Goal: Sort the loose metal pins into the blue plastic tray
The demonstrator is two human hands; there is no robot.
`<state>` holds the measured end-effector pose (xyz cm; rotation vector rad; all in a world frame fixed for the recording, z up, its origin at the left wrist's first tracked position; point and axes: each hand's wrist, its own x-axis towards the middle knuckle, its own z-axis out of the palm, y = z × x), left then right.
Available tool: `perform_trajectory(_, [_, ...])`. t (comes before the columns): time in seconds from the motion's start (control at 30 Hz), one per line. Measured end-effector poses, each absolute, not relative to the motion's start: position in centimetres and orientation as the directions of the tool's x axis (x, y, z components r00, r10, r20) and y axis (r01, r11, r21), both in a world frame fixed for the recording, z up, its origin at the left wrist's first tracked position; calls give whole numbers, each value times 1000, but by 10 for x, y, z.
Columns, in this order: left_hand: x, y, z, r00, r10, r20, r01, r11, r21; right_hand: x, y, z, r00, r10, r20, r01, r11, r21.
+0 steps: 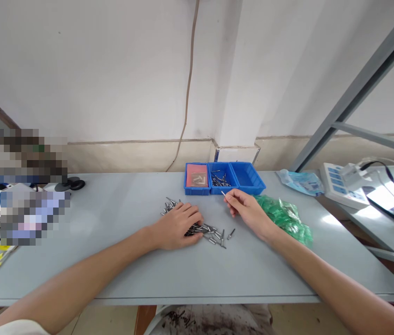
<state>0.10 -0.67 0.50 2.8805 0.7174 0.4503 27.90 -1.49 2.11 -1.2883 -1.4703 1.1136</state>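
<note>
Head view: pinching one pin (223,193) in right hand (247,210), right of centre, best lightly by its end; cupping left hand (176,228) over the pile (211,230), lower centre.

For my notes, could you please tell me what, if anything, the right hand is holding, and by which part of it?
The right hand pinches a small metal pin just behind its exposed tip; the rest is hidden.

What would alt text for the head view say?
Left hand covers part of a pile of small metal pins on a grey table; right hand pinches one pin near three blue bins, beside crumpled green plastic.
</note>
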Motion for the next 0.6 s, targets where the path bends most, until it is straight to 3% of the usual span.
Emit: perform_trajectory(0.6, [2, -6, 6, 843, 479, 245, 433, -874, 219, 279, -15, 22, -92, 995, 46, 260, 68, -963])
